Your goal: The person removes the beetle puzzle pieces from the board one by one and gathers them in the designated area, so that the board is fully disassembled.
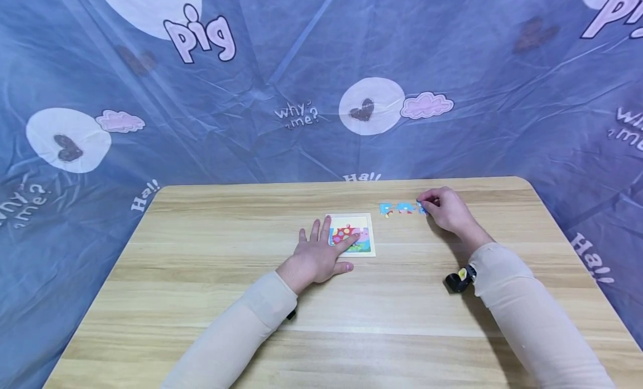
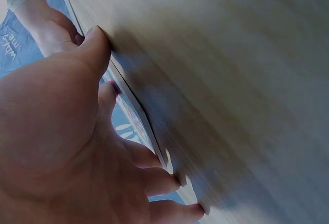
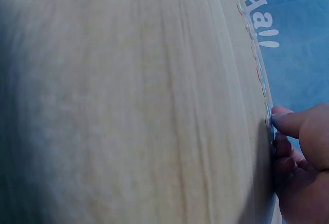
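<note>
A small square jigsaw puzzle in a pale frame (image 1: 373, 238) lies on the table. Its lower part is filled with a red, pink and green picture, while a band along the top shows bare backing. My left hand (image 1: 317, 259) rests on its left side, fingers spread and straight; the same hand (image 2: 61, 126) fills much of the left wrist view. To the right of the frame, two blue puzzle pieces, one (image 1: 385, 208) and another (image 1: 404, 207), lie in a row. At the row's right end my right hand (image 1: 449, 211) pinches a third blue puzzle piece (image 3: 270, 118) between thumb and fingers, close to the tabletop.
The wooden table (image 1: 201, 227) reaches back to a blue printed curtain (image 1: 281, 149). A black wrist camera (image 1: 457, 281) hangs under the right sleeve, above the table.
</note>
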`<state>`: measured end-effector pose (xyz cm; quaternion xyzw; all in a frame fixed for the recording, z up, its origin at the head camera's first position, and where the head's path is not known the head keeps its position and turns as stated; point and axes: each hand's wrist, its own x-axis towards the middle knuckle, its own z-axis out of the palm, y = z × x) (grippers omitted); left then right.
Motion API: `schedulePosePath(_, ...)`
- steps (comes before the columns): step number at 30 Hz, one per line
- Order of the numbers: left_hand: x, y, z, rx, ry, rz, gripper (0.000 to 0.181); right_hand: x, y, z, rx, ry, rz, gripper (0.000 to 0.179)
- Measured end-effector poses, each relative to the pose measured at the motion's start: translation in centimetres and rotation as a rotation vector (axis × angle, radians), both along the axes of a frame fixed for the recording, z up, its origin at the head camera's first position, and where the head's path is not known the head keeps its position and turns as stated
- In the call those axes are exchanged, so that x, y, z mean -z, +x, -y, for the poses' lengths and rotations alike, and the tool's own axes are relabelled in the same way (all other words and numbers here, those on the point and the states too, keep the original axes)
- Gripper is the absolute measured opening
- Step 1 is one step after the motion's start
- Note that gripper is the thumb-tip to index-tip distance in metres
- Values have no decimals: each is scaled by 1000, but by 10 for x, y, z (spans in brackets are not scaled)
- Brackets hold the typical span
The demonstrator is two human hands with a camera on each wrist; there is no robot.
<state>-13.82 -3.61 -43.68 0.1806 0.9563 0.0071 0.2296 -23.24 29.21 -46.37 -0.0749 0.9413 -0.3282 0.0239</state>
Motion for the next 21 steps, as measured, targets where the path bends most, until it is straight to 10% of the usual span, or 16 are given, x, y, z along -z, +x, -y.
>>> schedulePosePath(21, -1, 0, 2, -7, 61, 27, 73, 0, 0, -3, 28, -37, 32, 31)
